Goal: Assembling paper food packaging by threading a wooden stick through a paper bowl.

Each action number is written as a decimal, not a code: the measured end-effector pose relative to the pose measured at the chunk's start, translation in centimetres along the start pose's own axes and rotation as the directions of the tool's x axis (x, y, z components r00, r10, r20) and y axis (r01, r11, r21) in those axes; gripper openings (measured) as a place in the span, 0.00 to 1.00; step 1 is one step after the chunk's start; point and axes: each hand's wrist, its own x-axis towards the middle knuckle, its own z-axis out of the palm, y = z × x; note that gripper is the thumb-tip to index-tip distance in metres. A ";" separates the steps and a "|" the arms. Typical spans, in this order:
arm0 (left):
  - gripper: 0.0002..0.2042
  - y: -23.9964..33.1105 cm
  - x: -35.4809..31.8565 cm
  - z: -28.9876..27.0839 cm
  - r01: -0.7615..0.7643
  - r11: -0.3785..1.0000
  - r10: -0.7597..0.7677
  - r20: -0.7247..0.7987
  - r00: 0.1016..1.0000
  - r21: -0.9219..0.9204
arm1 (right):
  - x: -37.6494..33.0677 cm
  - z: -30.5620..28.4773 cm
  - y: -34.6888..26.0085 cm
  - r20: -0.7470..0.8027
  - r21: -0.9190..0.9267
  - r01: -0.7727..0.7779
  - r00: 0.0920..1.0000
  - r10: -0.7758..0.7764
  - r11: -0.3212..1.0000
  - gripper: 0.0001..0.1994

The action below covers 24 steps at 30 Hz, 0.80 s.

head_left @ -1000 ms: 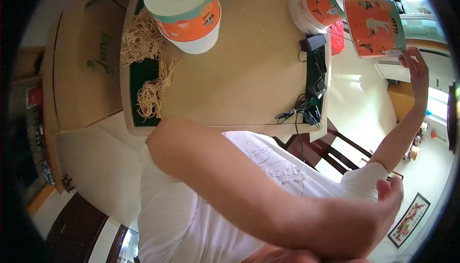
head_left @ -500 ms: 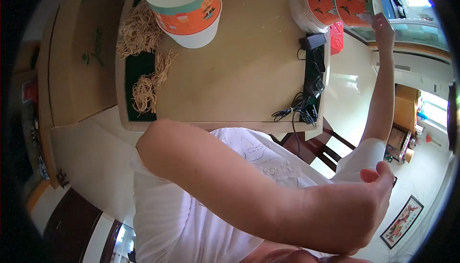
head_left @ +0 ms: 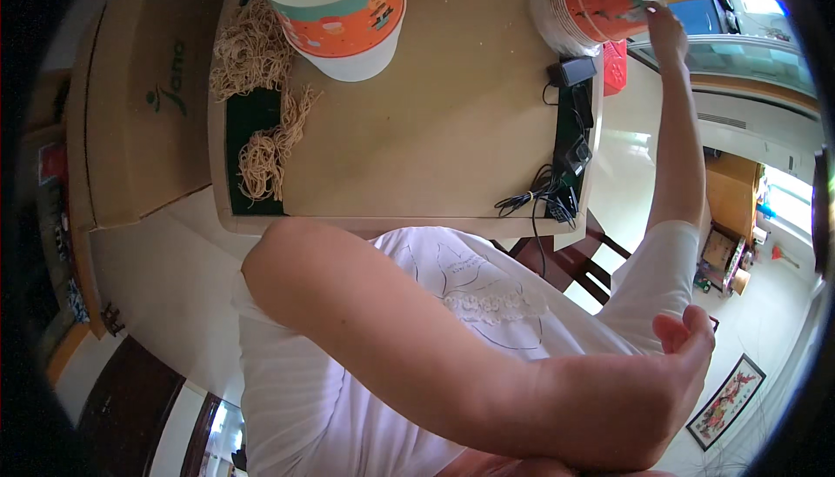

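At the far right, my right hand (head_left: 668, 35) grips the base edge of an orange and green paper bucket (head_left: 609, 0). That bucket lies on its side, nested in a stack of similar buckets partly wrapped in clear plastic (head_left: 557, 20). My left arm is bent across my chest, and its hand (head_left: 683, 364) is at the lower right with fingers curled. A thin dark edge shows just beyond those fingers; what they hold, if anything, is hidden. A larger upside-down stack of orange paper buckets (head_left: 344, 12) stands at the table's far left.
Tan twisted cords (head_left: 252, 51) lie in bundles along the table's left side. A black adapter (head_left: 571, 71) and coiled black cables (head_left: 544, 194) are at the right edge. A red object (head_left: 614, 68) sits beside the table. A large cardboard box (head_left: 148, 103) stands at the left.
My right hand has moved left with the paper bucket, which now sits deeper in the wrapped stack. My left hand stays almost where it was.
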 end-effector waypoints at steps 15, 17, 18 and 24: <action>0.09 0.2 -2.7 0.0 0.048 0.997 -0.053 0.079 0.995 0.066 | -1.1 2.1 -5.6 -0.190 0.197 0.093 0.980 -0.055 0.976 0.24; 0.09 0.5 -2.2 0.3 0.019 0.999 -0.021 0.060 0.998 0.037 | -1.0 4.7 -3.1 -0.214 0.123 0.114 0.973 -0.086 0.986 0.26; 0.09 0.4 -2.1 0.7 0.014 1.000 -0.015 0.052 0.999 0.021 | -1.2 5.9 -2.1 -0.045 0.184 0.059 0.998 -0.052 0.981 0.29; 0.07 0.5 -1.6 0.9 0.037 0.999 -0.040 -0.186 0.982 -0.020 | -1.3 6.0 -4.9 -0.047 0.255 0.061 0.998 -0.050 0.965 0.31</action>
